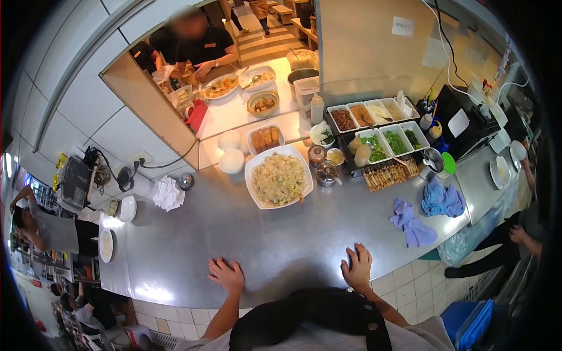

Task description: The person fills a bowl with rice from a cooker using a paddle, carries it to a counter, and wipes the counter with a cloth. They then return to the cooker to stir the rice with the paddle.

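My left hand (227, 275) rests flat on the steel counter (281, 243) near its front edge, fingers spread, holding nothing. To the right, my right hand (357, 268) also lies on the counter by the edge, fingers apart and holding nothing. Beyond both hands stands a large white bowl heaped with fried rice (279, 176). Behind it, on the ledge of the serving window, is a white dish of golden fried pieces (266, 138). Two white bowls (232, 161) stand just left of the rice.
Trays of toppings (374, 143), several skewers (391, 174) and crumpled blue cloths (442, 199) lie at the right. White slips of paper (170, 194) are at the left. Through the window, a person (199, 50) in black stands by more dishes. Other people stand at both sides.
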`<control>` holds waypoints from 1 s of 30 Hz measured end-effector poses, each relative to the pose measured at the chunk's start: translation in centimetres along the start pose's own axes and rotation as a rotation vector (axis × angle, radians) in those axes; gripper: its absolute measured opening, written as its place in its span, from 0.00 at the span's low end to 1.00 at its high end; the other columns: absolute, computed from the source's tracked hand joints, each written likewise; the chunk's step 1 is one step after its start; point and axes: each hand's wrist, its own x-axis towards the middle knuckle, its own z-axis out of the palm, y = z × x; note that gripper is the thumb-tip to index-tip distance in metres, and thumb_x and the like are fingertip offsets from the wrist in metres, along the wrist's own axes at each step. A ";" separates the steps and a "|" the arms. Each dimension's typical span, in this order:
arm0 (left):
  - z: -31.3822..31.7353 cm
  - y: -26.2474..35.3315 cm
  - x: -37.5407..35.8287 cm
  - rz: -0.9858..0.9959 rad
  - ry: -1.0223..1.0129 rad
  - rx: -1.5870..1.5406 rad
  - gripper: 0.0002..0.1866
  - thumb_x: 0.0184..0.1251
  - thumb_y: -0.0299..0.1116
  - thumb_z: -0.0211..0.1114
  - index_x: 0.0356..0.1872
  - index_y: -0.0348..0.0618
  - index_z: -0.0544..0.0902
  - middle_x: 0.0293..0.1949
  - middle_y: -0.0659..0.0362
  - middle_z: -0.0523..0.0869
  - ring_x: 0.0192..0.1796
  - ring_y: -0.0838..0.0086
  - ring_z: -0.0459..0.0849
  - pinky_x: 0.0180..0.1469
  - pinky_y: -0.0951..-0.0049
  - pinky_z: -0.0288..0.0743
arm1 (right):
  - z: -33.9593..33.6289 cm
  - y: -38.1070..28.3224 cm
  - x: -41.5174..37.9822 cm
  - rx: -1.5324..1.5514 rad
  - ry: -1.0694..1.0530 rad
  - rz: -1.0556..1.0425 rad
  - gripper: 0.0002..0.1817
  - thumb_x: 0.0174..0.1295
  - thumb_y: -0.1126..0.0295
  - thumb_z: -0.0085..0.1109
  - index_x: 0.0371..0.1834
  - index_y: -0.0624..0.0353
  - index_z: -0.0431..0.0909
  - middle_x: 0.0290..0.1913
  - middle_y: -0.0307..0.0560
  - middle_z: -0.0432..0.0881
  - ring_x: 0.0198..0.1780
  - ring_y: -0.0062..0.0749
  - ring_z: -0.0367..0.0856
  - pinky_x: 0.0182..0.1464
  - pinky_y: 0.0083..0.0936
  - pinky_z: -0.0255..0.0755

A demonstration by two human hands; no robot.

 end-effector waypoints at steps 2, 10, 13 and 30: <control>0.0 0.0 0.0 0.002 -0.004 0.003 0.26 0.63 0.43 0.56 0.58 0.38 0.68 0.68 0.41 0.58 0.73 0.47 0.53 0.67 0.30 0.39 | 0.0 0.1 0.0 0.008 -0.002 0.001 0.23 0.51 0.64 0.65 0.53 0.54 0.77 0.63 0.54 0.69 0.68 0.51 0.63 0.68 0.48 0.54; -0.5 0.4 -0.1 0.019 0.015 -0.009 0.26 0.62 0.42 0.57 0.58 0.37 0.68 0.67 0.40 0.60 0.72 0.47 0.54 0.67 0.30 0.39 | -0.3 -0.2 0.2 0.019 -0.017 -0.007 0.24 0.51 0.65 0.64 0.54 0.56 0.76 0.63 0.56 0.68 0.68 0.53 0.62 0.67 0.50 0.53; -0.3 0.4 -0.1 0.001 0.018 -0.020 0.26 0.62 0.42 0.57 0.58 0.37 0.68 0.67 0.40 0.61 0.72 0.47 0.54 0.67 0.31 0.40 | 0.1 0.2 0.3 0.012 -0.027 -0.028 0.25 0.51 0.65 0.64 0.55 0.57 0.74 0.63 0.58 0.67 0.68 0.55 0.62 0.67 0.51 0.53; 2.1 -3.1 -7.5 0.297 0.126 -0.679 0.09 0.69 0.30 0.52 0.42 0.36 0.76 0.51 0.46 0.78 0.57 0.50 0.73 0.64 0.50 0.62 | 1.3 -0.2 -4.9 0.214 -0.015 -0.132 0.16 0.57 0.75 0.57 0.49 0.64 0.76 0.61 0.62 0.69 0.63 0.57 0.67 0.64 0.43 0.60</control>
